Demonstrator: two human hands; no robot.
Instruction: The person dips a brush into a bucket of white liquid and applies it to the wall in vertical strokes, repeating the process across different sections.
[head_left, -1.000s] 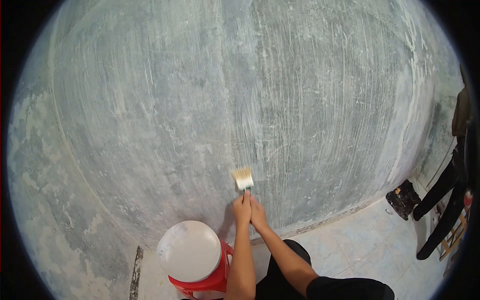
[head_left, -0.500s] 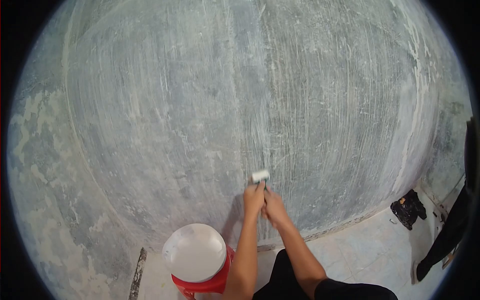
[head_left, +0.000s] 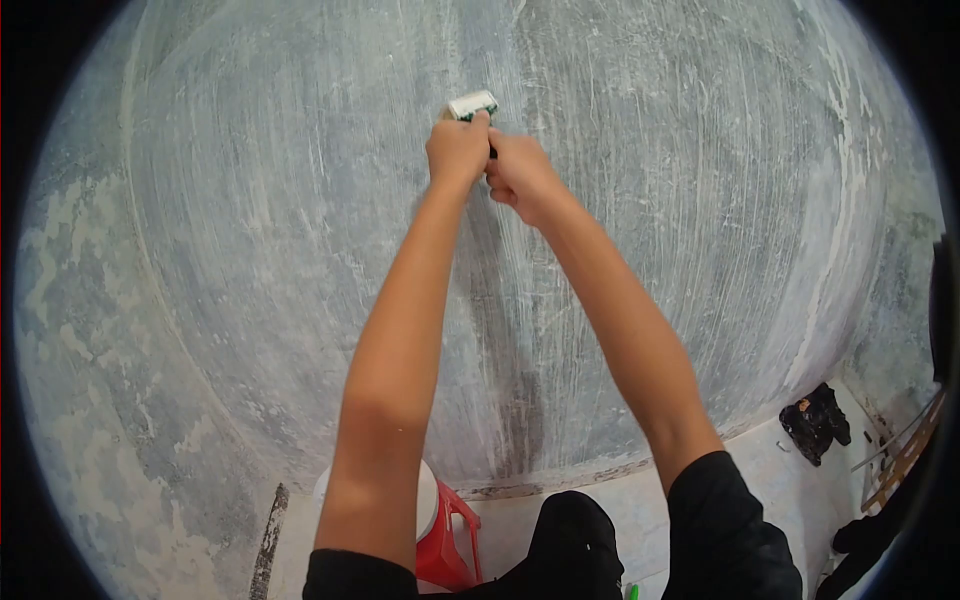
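Note:
A short-handled tool with a wide white head (head_left: 473,104) and green just beneath it is at the grey wall, in the upper middle of the head view. My left hand (head_left: 459,150) is closed on it right below the head, thumb pointing up along it. Just to the right and slightly lower, my right hand (head_left: 519,176) wraps round the dark handle. Both arms are stretched up and forward. My fingers cover most of the handle, and I cannot tell the tool's exact kind. Pale vertical streaks mark the wall (head_left: 640,250) around my hands.
Below my left arm stands a red plastic stool (head_left: 445,550) with a white round container (head_left: 428,495) on it, partly hidden. A black plastic bag (head_left: 815,422) lies on the pale floor by the wall. Dark-clothed legs (head_left: 880,540) show at the far right.
Both hands have moved up the wall and a little left with the white-headed tool. My left arm now covers much of the white container. The dark-clothed legs at the right have shifted.

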